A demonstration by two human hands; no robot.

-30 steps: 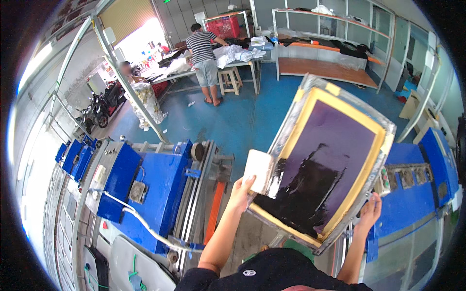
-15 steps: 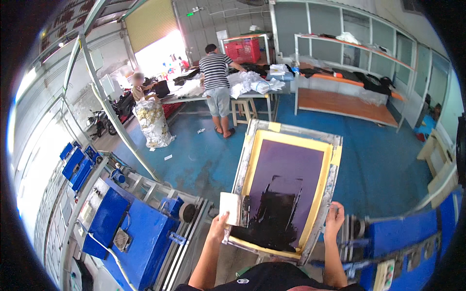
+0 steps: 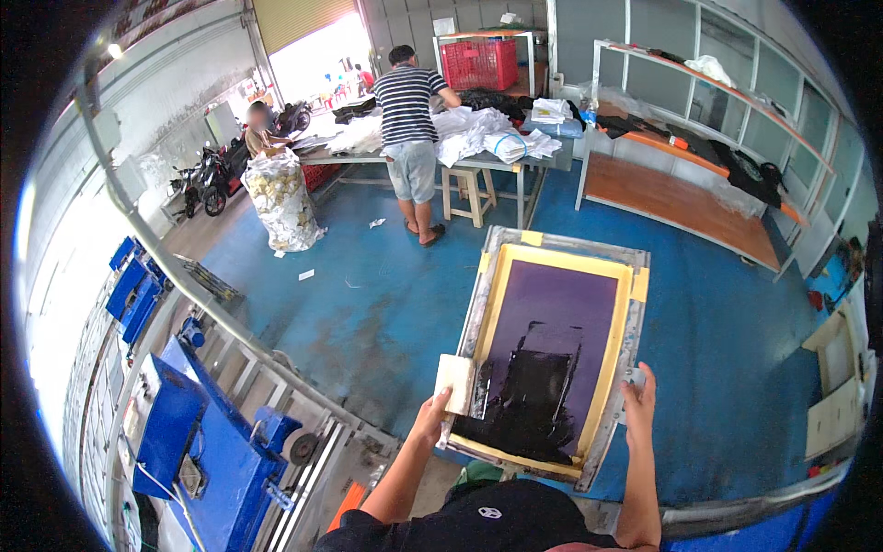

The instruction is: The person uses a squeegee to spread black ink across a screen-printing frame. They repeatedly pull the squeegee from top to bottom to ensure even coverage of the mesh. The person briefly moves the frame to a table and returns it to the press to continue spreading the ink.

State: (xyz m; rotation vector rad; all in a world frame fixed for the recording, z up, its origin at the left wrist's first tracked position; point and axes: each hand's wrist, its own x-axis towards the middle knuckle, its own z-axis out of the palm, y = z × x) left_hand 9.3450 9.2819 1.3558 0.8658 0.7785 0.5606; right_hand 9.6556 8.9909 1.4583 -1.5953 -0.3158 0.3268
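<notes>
In front of me is a screen printing frame (image 3: 596, 276) with metal sides, yellow tape around the border and purple mesh. Thick black ink (image 3: 533, 396) covers the mesh's near part, around a darker rectangular area. My left hand (image 3: 430, 419) is closed at the near left side, its thumb over the pale handle of a squeegee (image 3: 453, 385) resting against the frame. The squeegee's inked edge lies over the mesh. My right hand (image 3: 640, 405) grips the right side of the frame, fingers wrapped round the metal edge.
Blue machines (image 3: 221, 442) with metal rails stand at left. Ahead, a person in a striped shirt (image 3: 411, 110) works at a table (image 3: 368, 158) piled with white cloth; another person (image 3: 259, 138) is behind a stuffed sack (image 3: 283, 202). A stool (image 3: 467, 195) and orange shelves (image 3: 671, 202) stand farther right.
My view has advanced and turned slightly: the left machines slid lower and left, and the right machine mostly left the picture. The frame stays in both hands, with the squeegee still at its left side.
</notes>
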